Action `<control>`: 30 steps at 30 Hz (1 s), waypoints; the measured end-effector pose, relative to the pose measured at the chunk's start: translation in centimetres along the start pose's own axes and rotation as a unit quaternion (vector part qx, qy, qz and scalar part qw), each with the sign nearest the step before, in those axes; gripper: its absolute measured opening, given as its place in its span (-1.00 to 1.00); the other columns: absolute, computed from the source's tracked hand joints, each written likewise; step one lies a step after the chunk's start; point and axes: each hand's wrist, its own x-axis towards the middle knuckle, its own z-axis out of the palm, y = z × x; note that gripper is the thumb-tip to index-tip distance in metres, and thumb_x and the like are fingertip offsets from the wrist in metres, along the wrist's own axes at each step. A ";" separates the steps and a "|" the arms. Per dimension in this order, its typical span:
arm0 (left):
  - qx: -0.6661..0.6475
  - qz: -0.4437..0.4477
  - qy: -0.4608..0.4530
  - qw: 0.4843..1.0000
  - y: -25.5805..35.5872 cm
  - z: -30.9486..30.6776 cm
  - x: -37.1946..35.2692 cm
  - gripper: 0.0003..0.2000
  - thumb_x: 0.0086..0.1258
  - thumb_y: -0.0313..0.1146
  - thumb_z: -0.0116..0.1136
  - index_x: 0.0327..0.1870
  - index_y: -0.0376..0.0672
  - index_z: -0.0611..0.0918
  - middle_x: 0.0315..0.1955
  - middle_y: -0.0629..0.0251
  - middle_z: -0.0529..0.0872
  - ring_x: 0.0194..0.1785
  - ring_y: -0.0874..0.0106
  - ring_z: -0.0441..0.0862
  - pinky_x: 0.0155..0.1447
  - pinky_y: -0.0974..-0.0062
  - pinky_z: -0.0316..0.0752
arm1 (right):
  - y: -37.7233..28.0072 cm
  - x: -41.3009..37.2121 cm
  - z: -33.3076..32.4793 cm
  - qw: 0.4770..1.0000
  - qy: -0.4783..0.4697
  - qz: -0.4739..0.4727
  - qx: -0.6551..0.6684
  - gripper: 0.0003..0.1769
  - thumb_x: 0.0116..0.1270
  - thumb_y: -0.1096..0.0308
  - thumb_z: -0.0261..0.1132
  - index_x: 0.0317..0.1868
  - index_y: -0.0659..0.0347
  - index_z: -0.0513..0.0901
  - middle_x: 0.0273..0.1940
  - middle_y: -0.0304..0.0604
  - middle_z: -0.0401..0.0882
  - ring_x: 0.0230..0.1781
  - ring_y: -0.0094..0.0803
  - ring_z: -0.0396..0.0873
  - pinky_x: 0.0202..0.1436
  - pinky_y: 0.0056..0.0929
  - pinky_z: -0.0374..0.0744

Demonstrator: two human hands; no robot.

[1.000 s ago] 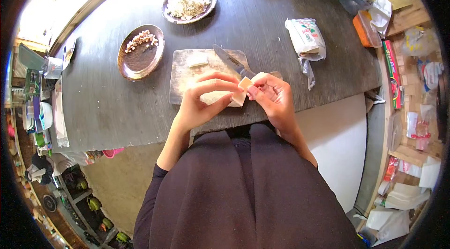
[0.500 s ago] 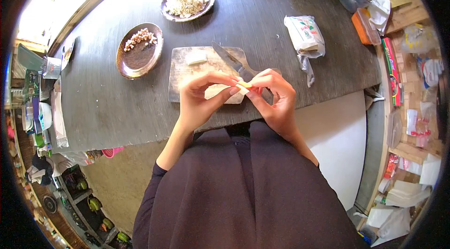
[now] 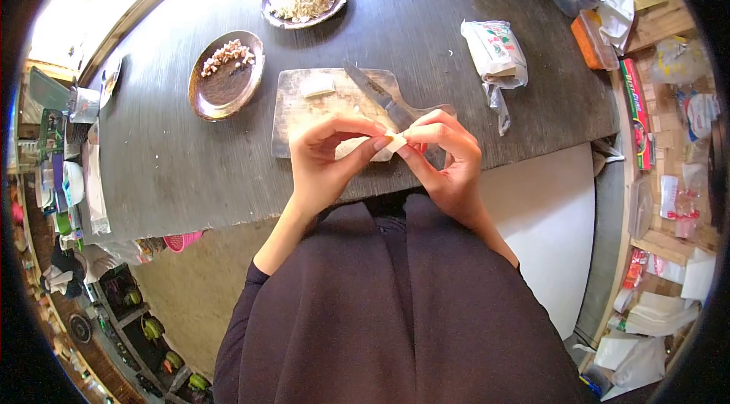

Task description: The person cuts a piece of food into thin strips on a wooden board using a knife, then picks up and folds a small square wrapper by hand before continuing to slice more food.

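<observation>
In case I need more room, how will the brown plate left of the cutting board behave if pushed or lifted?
The brown plate looks rigid, so it should keep its shape. Its glossy surface may feel slippery. The chopped pieces lie loose toward its far side, so they could slide if it tilts.

The table (image 3: 426, 47) is open between the cutting board (image 3: 293, 104) and the plastic bag (image 3: 494, 54), but the knife (image 3: 369, 86) obstructs the board's far right part.
</observation>
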 end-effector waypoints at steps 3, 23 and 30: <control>-0.004 -0.001 0.000 1.000 0.0 0.0 -0.2 -0.85 0.36 -0.67 0.39 -0.10 -0.32 0.75 -0.13 0.19 0.83 0.01 0.43 0.78 0.21 0.43 0.66 | 0.0 -0.2 0.0 1.000 -0.004 0.012 0.008 -0.84 0.24 0.56 0.52 -0.18 0.20 0.76 -0.32 -0.21 0.65 -0.41 -0.53 0.58 -0.35 -0.54 0.49; 0.053 -0.001 -0.002 0.999 0.0 0.7 -0.1 -0.82 0.35 -0.66 0.41 -0.06 -0.32 0.74 -0.13 0.20 0.84 0.02 0.43 0.79 0.20 0.43 0.66 | -0.2 0.0 -0.3 0.999 0.023 0.036 0.003 -0.85 0.25 0.57 0.50 -0.19 0.20 0.77 -0.34 -0.25 0.63 -0.40 -0.56 0.54 -0.36 -0.55 0.46; 0.074 -0.034 0.028 0.996 -0.6 0.7 -0.1 -0.71 0.29 -0.65 0.47 0.01 -0.31 0.70 -0.15 0.22 0.83 -0.02 0.48 0.79 0.15 0.49 0.67 | 0.1 -0.3 0.2 0.997 0.036 0.070 0.005 -0.88 0.26 0.57 0.48 -0.23 0.20 0.73 -0.37 -0.26 0.62 -0.40 -0.56 0.55 -0.36 -0.55 0.45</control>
